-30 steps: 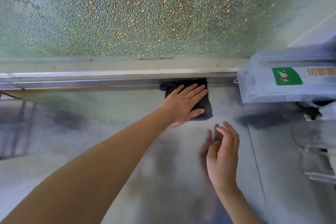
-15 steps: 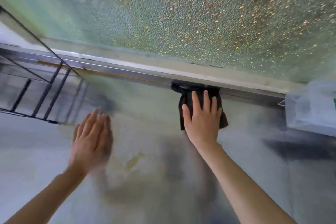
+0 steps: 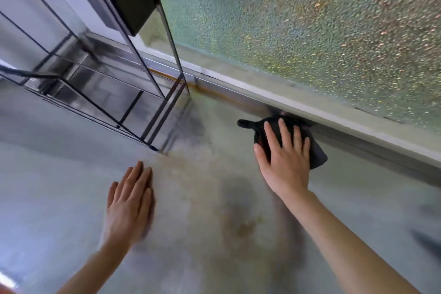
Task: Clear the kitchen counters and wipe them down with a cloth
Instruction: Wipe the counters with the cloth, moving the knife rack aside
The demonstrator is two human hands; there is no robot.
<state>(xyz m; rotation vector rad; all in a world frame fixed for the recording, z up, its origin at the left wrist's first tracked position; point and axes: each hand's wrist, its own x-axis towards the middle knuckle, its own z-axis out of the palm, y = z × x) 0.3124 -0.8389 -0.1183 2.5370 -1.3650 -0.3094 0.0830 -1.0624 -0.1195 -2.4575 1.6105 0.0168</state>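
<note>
Wiping stroke at the back edge of the desk [image 3: 47, 174]. Right hand [image 3: 285, 164] lies flat, fingers straight and slightly spread, pressing a dark cloth [image 3: 318, 156] onto the steel surface where it meets the metal rail [image 3: 358, 143] below the frosted window [image 3: 310, 31]. One corner of the cloth trails out to the left, beyond the fingertips. Left hand [image 3: 130, 200] is likewise flat, fingers straight and together, holding nothing, toward the front left of the surface; motion blur prevents telling whether the palm bears on the desk or hovers just above it. A wire rack [image 3: 100, 93] stands at the back left corner, its nearest foot between the two hands. A brownish stain [image 3: 243, 227] lies mid-desk, nearer the front edge than the cloth, with a paler yellowish haze running from it toward the rack's foot.

Good practice, as judged here: centre the palm over the cloth so that pressure is even, run the stroke tight along the rail into the back left corner, then draw overlapping passes toward the front edge to take in the stain. The loose corner is best folded under, lest it snag on the rack's foot.
</note>
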